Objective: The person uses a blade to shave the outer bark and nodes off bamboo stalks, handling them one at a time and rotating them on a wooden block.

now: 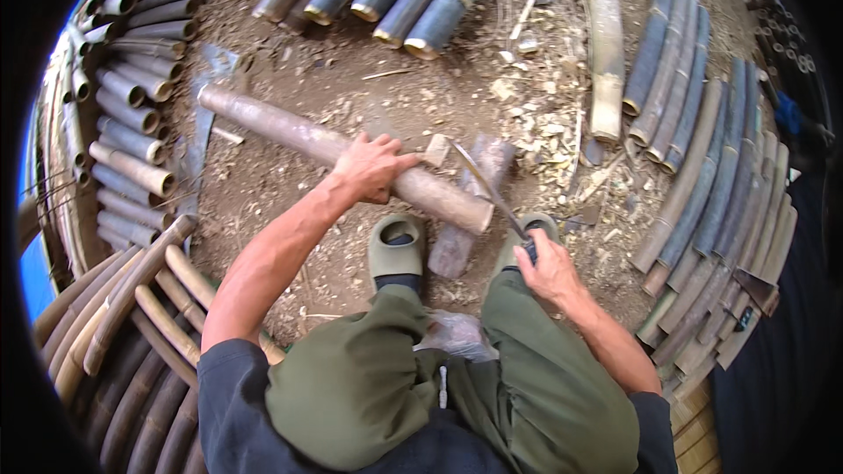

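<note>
A thick brown bamboo pole lies slanted across the ground in front of me. My left hand is closed over its middle from above. The pole's near right end crosses over a short wooden log. My right hand grips the dark handle of a long knife with a narrow, slightly curved blade. The blade points up and away to the left, passing just beyond the pole's end and over the log. A small pale wood block sits by the pole, near my left thumb.
Bamboo lengths are stacked at left, and dark bamboo poles lie at the far side. More bamboo pieces line the right. Wood chips litter the dirt. My sandalled feet flank the log. A hatchet-like blade rests at right.
</note>
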### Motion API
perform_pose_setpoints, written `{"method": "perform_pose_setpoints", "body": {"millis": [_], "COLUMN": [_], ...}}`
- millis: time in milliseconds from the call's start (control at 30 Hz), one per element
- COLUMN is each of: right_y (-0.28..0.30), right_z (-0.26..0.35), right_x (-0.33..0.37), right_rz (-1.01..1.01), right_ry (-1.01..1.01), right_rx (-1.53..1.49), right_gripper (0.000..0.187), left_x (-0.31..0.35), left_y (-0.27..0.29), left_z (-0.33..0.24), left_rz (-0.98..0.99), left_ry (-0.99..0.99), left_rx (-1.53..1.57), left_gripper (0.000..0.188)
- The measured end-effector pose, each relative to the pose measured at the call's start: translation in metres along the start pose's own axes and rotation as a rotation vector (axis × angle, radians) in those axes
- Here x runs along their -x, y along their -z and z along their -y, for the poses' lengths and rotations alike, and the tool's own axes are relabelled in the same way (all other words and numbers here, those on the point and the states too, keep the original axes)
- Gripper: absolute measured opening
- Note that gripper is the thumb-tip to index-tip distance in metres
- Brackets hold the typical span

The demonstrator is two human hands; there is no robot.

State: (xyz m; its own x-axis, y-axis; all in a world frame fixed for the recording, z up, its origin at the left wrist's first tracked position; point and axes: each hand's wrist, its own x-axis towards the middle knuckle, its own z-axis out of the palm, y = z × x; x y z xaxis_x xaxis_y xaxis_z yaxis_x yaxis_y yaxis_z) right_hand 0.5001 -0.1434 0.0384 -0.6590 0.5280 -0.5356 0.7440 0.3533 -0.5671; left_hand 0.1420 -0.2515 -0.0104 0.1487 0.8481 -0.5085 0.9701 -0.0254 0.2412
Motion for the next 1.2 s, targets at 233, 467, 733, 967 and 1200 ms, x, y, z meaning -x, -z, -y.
{"method": "perform_pose_setpoints", "body": {"millis": [233, 467, 733, 967, 1200], "right_y": [0.022, -0.013, 0.010, 0.019, 0.001], "right_z": [0.030, -0.015, 0.043, 0.035, 0.001], "right_x": [0.001, -0.011, -0.007, -0.009, -0.014], "right_rz": [-0.151, -0.005, -0.419, -0.095, -0.022], "right_ry": [0.201, 0.093, 0.493, 0.201, 0.102], "right_rx": [-0.031, 0.183, -0.331, -0.137, 0.087], "right_gripper": [0.036, 0.033, 0.030, 0.028, 0.032], "left_x": [-0.008, -0.013, 0.003, 0.007, 0.000], "left_y": [-0.003, -0.004, -0.025, -0.036, -0.033], "left_z": [0.002, 0.000, -0.004, -0.007, -0.006], "left_rz": [0.013, 0.002, -0.288, -0.413, -0.402], "left_ry": [0.076, 0.068, 0.068, 0.053, 0.040], "left_rx": [0.080, 0.056, 0.011, -0.026, -0.015], "left_gripper": [0.048, 0.050, 0.051, 0.034, 0.048]}}
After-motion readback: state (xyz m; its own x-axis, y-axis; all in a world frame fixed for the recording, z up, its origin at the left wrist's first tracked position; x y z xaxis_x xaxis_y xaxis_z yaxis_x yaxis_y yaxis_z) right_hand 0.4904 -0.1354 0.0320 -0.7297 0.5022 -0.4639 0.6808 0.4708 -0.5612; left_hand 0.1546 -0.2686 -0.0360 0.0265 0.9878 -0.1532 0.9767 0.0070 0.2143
